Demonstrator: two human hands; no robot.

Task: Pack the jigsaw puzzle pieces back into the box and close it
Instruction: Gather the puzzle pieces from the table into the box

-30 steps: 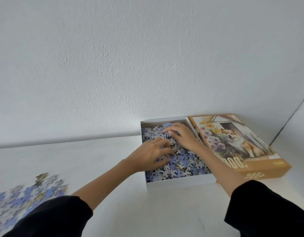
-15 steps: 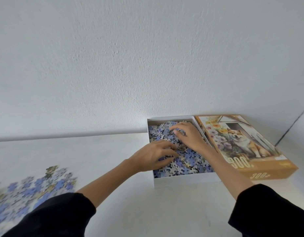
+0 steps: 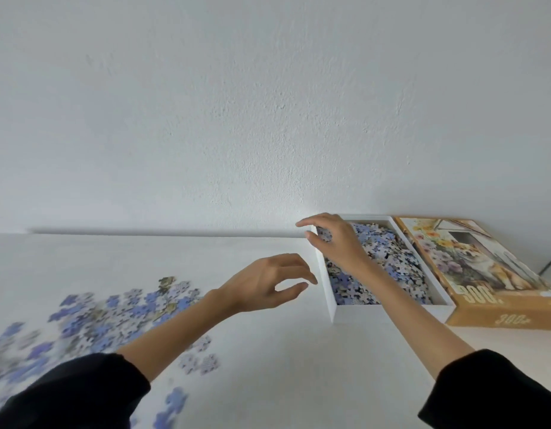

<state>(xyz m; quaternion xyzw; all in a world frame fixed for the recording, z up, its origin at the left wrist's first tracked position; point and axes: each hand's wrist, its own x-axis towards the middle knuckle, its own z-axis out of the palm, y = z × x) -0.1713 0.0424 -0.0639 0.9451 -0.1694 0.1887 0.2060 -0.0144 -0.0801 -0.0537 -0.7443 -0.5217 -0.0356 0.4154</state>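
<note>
"Hands first: how were yours?"

"My left hand [image 3: 268, 283] hung above the table [image 3: 283, 366], fingers loosely curved, thumb apart, nothing in it. My right hand [image 3: 337, 243] hovered over the far left corner of the box [image 3: 360, 314], fingers spread and bent. I saw nothing pinched in them."

"And the box itself?"

"It sat just right of my left hand and under my right, uncovered. Packed pieces [image 3: 395, 261] filled it beneath my right wrist."

"The lid?"

"The lid [image 3: 484, 274], printed with a dog and flowers, lay face up right beside the box, to the right of my right forearm."

"Anything not packed?"

"Loose pieces [image 3: 113, 311] lay scattered on the table, left of and under my left forearm, blurred."
</note>
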